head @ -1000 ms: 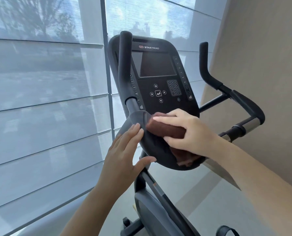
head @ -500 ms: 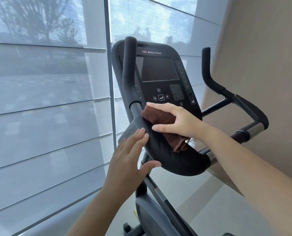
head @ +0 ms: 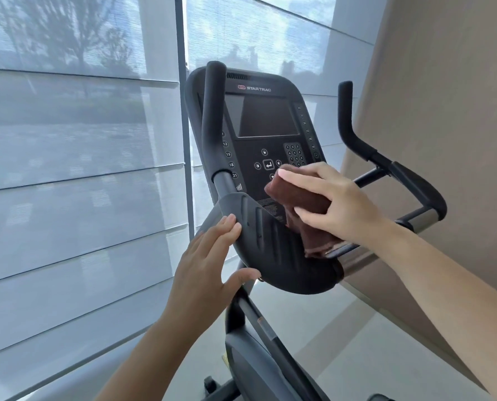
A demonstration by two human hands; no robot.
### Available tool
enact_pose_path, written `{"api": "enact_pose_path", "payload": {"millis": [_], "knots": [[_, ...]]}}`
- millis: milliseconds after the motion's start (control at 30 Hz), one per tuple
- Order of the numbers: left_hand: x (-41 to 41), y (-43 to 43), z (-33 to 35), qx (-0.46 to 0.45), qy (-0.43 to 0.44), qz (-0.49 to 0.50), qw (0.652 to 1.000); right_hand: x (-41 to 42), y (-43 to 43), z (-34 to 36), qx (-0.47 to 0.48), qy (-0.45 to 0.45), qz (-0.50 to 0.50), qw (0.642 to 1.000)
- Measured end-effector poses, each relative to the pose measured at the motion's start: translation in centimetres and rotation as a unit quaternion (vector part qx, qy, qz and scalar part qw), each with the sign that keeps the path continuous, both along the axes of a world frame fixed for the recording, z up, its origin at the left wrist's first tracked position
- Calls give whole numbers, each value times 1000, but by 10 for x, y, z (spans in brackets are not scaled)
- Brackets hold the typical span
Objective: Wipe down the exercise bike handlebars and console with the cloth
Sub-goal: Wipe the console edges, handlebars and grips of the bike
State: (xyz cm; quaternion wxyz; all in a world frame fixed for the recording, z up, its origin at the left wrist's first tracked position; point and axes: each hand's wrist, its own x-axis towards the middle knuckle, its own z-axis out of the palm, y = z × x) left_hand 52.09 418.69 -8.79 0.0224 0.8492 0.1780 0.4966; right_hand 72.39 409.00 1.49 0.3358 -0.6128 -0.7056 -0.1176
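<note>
The black console [head: 259, 117] of the exercise bike faces me, with a dark screen and a keypad. A folded brown cloth [head: 296, 198] lies against the console's lower right part, with my right hand [head: 337, 204] shut on it; its tail hangs down behind the left handlebar [head: 270, 250]. My left hand [head: 209, 267] rests open against the left edge of that wide curved grip, fingers spread. The left upright grip [head: 212, 117] stands in front of the console. The right handlebar [head: 392, 169] curves away at the right, untouched.
A tall window with sheer blinds [head: 68, 198] fills the left side, close behind the bike. A beige wall [head: 444, 111] rises on the right. The bike's frame [head: 264, 342] slopes down towards me over a pale floor.
My right hand has carried the cloth up and to the right, off the left handlebar and onto the lower console. My left hand has stayed on the grip's edge.
</note>
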Motion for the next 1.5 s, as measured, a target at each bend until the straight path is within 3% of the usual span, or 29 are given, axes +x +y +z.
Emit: {"api": "enact_pose_path", "payload": {"millis": [67, 133, 333, 467, 633, 900, 1100, 1167, 1300, 1500], "knots": [[-1, -1, 0, 5, 13, 12, 1000, -2, 16, 1, 78, -90, -42, 992], [-1, -1, 1, 5, 15, 14, 1000, -12, 28, -8, 79, -101, -32, 991], [-2, -2, 3, 13, 8, 9, 1000, -25, 30, -1, -69, 55, 80, 993], [-1, -1, 2, 15, 6, 6, 1000, -19, 35, 9, -178, 61, 86, 978], [0, 0, -1, 11, -16, -4, 1000, -23, 32, -4, -153, 92, 97, 979], [1, 0, -1, -4, -20, -13, 1000, -16, -33, -20, -151, 44, 45, 987], [0, -1, -1, -13, -9, -9, 1000, -22, 25, 1, -43, 103, 17, 994], [0, -1, -1, -15, -11, -8, 1000, -27, 43, 2, -92, 112, 42, 989], [1, 0, -4, -20, -17, -10, 1000, -19, 46, 6, -205, 248, 141, 936], [2, 1, -6, -36, -41, -26, 998, -23, 36, 8, -205, 173, 126, 955]]}}
